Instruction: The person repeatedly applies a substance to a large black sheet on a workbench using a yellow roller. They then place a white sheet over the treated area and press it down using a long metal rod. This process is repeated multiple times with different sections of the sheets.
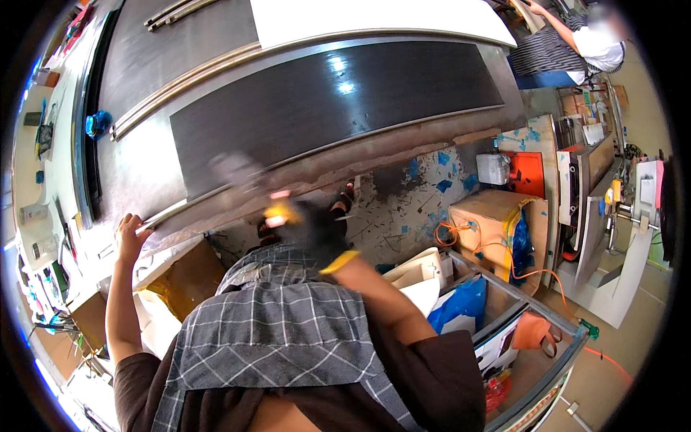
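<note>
A long dark panel [338,101] lies on the metal-topped workbench [137,169] in front of me. My left hand [130,236], bare, is closed at the bench's near left edge, its fingers on the end of a thin light strip [169,214] that sits by the panel's near left corner. My right hand [311,232] wears a black glove with a yellow cuff and is smeared by motion. It grips a hand tool [241,171] with a blurred grey head and a yellow and red part near the hand; its exact kind is unclear. The tool's head is over the panel's near edge.
Long metal bars [187,83] and a white sheet [381,18] lie beyond the panel. A ball of blue film [98,124] sits at the left. Cardboard boxes [479,230], an orange cable [554,277] and a metal-framed cart [576,345] stand at right. Another person [561,47] works far right.
</note>
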`<action>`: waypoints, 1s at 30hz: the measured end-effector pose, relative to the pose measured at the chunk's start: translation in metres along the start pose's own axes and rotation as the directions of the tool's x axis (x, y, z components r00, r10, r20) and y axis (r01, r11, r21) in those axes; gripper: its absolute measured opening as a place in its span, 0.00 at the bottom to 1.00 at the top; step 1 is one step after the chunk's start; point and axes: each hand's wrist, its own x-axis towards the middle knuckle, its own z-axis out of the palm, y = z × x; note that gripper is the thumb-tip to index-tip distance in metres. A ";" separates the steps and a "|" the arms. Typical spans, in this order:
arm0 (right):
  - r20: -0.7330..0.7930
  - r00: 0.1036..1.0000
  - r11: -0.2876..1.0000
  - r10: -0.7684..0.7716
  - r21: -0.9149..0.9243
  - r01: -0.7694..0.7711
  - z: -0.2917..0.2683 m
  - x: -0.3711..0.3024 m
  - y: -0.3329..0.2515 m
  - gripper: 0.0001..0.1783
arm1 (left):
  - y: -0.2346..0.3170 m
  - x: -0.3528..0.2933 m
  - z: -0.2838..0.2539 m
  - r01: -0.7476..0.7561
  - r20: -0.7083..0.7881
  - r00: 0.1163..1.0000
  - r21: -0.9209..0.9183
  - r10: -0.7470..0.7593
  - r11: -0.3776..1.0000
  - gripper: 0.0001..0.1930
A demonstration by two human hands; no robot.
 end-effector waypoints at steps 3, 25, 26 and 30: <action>0.303 0.949 0.966 0.088 -0.257 -0.007 0.044 0.045 -0.078 0.23 | 0.000 0.011 -0.002 -0.042 -0.001 0.999 0.018 0.042 0.999 0.16; -0.141 0.953 0.916 0.269 0.342 -0.209 -0.116 0.000 0.056 0.18 | -0.014 -0.007 0.005 0.031 0.061 0.998 0.046 -0.034 0.998 0.19; -0.020 0.987 0.941 0.160 0.305 -0.146 -0.066 0.002 0.010 0.21 | -0.014 -0.001 0.006 0.018 0.063 0.998 0.039 -0.020 0.999 0.19; 0.301 0.953 0.984 0.027 -0.174 0.027 0.034 0.038 -0.070 0.24 | -0.009 0.012 0.001 -0.022 0.041 0.999 0.029 0.020 0.999 0.19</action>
